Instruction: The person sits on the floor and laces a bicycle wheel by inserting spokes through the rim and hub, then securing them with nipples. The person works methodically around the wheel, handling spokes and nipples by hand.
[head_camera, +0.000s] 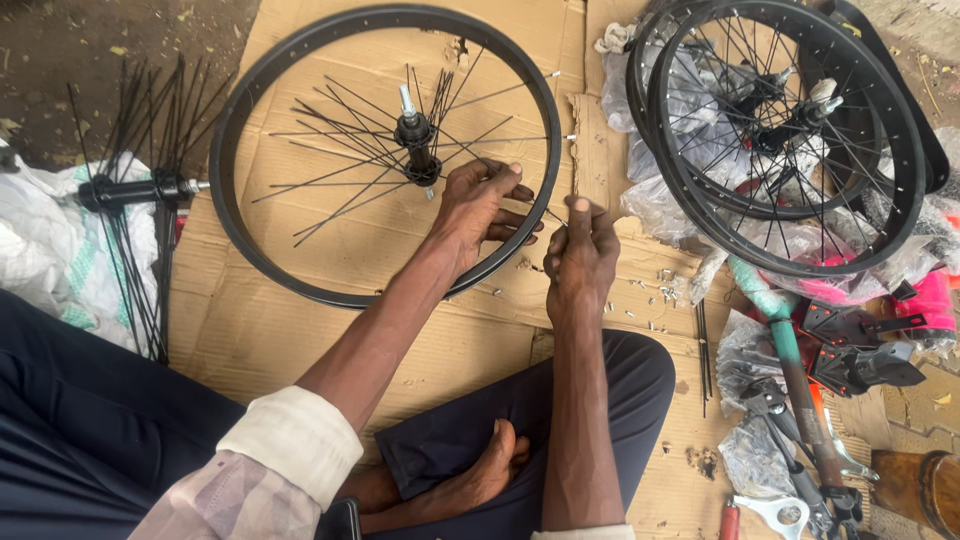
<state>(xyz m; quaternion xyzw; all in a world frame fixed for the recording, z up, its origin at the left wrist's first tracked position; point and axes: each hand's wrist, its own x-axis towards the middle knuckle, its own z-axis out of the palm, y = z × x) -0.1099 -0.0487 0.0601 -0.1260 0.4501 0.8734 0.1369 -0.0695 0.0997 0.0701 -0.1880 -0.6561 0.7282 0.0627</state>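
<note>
A black bicycle rim (250, 240) lies flat on cardboard (250, 330), with a hub (416, 135) standing in its middle and several thin spokes fanning out from it. My left hand (480, 205) rests over the rim's right side, fingers on the spokes. Just outside the rim, my right hand (580, 255) pinches the outer end of one spoke (553, 214) against the rim edge. Both forearms reach out from my crossed legs.
Two finished spoked wheels (800, 130) lie stacked at the upper right on plastic wrapping. A second hub with loose spokes (135, 190) sits left beside a white sack (50, 250). Small nipples (660, 290) scatter on the cardboard; bicycle parts and tools (820, 400) lie at right.
</note>
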